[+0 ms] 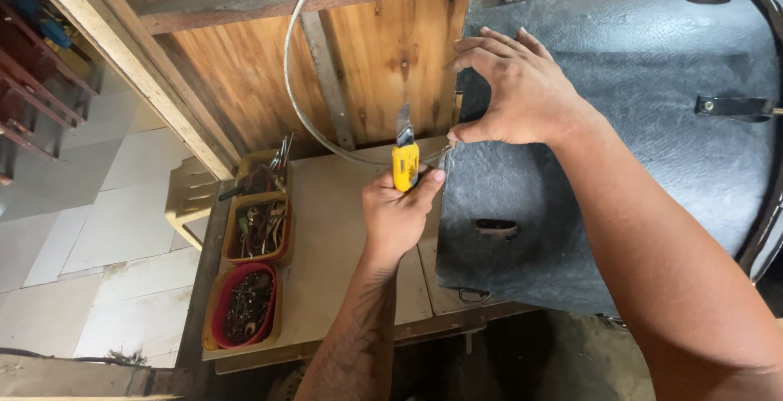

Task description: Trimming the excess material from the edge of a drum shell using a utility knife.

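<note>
The fingers [431,179] of the left hand [397,215] were wrapped tight around a yellow utility knife [404,158], the thumb lying along its side and the grey blade standing up above the fist. The blade tip stood close to the wooden wall [391,58], just left of the edge of a large dark grey covering [636,124]. The right hand [518,87] rested on that covering near its left edge; its thumb and forefinger were pinched narrow on the edge of the material, right beside the knife, while the other fingers lay spread and bent over the surface. The covering was drawn over a big round body that filled the right of the view, with dark straps and metal buckles on it and a small slot-shaped handle lower down. Its lower part hung over the wooden worktop [326,246]. A thin grey cable [292,99] curved down the wall behind the knife. At the left end of the worktop stood three small containers in a row, the nearest a red bowl [245,307] of dark metal bits, the others brown trays [259,228] of tools and fittings. Beyond the worktop lay a pale tiled floor [98,230].
</note>
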